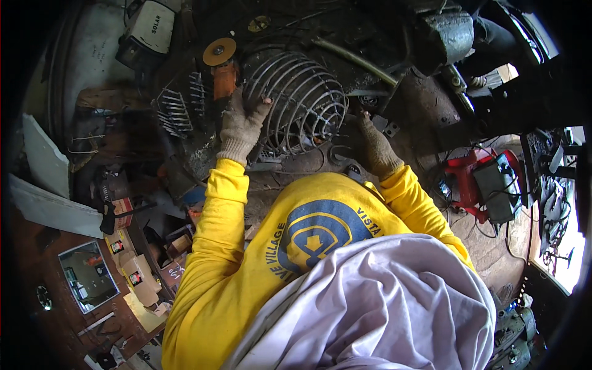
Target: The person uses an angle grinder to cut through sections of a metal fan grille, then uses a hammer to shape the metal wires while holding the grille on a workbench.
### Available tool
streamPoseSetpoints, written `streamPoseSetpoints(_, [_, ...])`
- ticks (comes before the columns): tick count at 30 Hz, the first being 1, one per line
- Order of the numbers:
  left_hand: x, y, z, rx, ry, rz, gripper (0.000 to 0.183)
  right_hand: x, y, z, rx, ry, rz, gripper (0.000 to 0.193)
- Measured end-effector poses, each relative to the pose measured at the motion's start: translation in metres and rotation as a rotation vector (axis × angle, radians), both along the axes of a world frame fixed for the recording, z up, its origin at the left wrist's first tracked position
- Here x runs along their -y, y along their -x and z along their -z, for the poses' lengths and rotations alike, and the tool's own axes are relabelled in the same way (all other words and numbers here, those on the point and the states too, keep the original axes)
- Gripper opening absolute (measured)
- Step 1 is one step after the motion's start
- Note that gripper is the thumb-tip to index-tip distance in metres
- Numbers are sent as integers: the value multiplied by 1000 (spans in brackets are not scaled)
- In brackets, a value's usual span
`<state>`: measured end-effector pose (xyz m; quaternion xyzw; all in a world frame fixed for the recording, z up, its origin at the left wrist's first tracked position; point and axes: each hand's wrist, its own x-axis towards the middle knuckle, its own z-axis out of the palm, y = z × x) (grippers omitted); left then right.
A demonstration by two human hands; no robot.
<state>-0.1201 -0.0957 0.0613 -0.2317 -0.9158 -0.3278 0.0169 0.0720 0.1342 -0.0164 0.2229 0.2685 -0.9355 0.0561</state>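
A rounded cage of bent metal rods lies on the dark work surface in front of me, its rings narrowing toward the right. My left hand, in a knitted glove with bare fingertips, is at the cage's left side. Its thumb and fingers are spread, one tip at the rods; whether it presses on them I cannot tell. Just beyond that hand is an orange angle grinder with a tan disc. My right hand, gloved likewise, reaches along the cage's right side, fingers stretched out and seen edge-on, apart from the rods.
Left of the grinder lie spiky metal racks. A metal pipe slants beyond the cage. At right stands a red plastic chair with a dark machine and cables. Cardboard boxes and a framed glass panel are at left.
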Motion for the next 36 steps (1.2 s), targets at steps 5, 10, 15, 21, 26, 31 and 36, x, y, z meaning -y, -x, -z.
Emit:
streamPoseSetpoints(5, [5,7,8,-102,48,-18,84,4,7,-29,68,-65,-55,64])
streamPoseSetpoints(10, [-5,3,-24,182,-172,1,70,7,5,-34,-1,-133,-138,67])
streamPoseSetpoints(15, [-17,31,-55,-132,-185,110,55,5,12,-54,-137,-223,-159,69])
streamPoseSetpoints(21, [-52,76,-65,159,-195,62,62,2,35,-63,-161,-366,-154,65])
streamPoseSetpoints(26, [-69,106,-50,221,-23,-12,62,5,45,-57,-160,-415,-172,73])
streamPoseSetpoints(31, [-77,128,-34,250,20,7,63,8,51,-63,-92,-581,-243,73])
streamPoseSetpoints(36, [-86,114,-34,134,80,58,57,2,57,-70,-37,-830,-428,53])
